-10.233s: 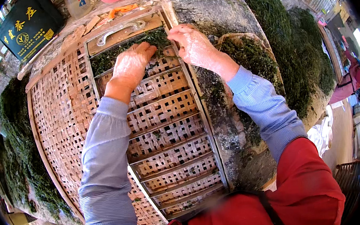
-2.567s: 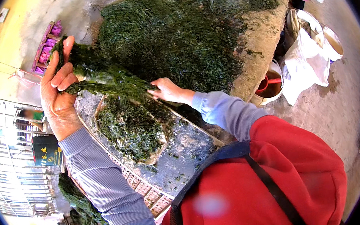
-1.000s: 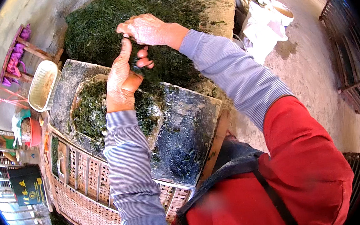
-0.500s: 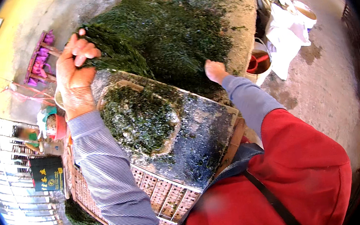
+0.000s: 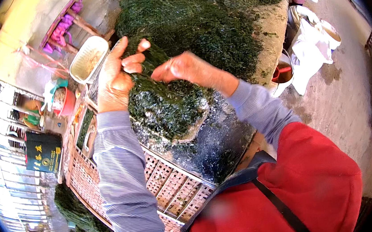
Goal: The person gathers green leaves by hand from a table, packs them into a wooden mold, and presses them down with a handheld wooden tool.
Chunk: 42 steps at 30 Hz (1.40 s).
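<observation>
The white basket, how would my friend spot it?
Find the big dark-green heap near the picture's top. Left of it, just past the left hand, sits the white basket, long with rounded corners, unlike the round red tub below.

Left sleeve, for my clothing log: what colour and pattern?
The left sleeve is blue with fine pale stripes; see the head view.

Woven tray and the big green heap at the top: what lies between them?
The head view shows a dark board between the tray and the big heap, with a smaller green heap on it.
</observation>
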{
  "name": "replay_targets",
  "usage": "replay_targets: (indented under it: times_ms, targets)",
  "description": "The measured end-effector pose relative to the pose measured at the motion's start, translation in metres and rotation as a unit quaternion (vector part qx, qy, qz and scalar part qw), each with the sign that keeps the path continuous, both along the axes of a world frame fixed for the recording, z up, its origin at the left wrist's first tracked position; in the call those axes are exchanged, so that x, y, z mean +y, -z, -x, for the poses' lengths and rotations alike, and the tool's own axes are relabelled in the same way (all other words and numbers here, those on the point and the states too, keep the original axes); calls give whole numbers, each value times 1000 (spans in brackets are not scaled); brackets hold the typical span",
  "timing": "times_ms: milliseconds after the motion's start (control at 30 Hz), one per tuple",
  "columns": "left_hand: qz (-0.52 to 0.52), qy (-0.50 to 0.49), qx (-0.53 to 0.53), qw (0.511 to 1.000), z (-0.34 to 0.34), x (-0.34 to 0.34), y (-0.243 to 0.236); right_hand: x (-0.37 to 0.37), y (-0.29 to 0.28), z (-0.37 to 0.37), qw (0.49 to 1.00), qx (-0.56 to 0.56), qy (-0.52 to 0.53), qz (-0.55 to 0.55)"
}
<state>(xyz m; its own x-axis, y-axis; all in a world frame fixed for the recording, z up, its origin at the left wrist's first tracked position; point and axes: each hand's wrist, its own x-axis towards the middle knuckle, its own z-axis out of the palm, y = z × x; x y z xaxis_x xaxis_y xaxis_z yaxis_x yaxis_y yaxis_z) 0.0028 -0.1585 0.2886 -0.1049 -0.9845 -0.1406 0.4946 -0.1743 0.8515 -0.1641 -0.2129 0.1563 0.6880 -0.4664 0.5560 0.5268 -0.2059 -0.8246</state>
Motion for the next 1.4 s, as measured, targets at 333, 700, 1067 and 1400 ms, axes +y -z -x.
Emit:
replay_targets:
  times_ms: [333,700,1067,1400]
  targets:
    - [-89,2,-60,994,-60,154,95,45,53,-105,818,-168,-154,-528]
    - [-43,-249,-259,932,-251,202,115,37,-10,-308,848,-45,-105,-518]
    - [-209,-360,-317,852,-357,249,177,33,18,-388,819,93,-5,-567]
    - [-251,-384,-409,789,-362,248,183,13,-24,-342,763,439,294,373]
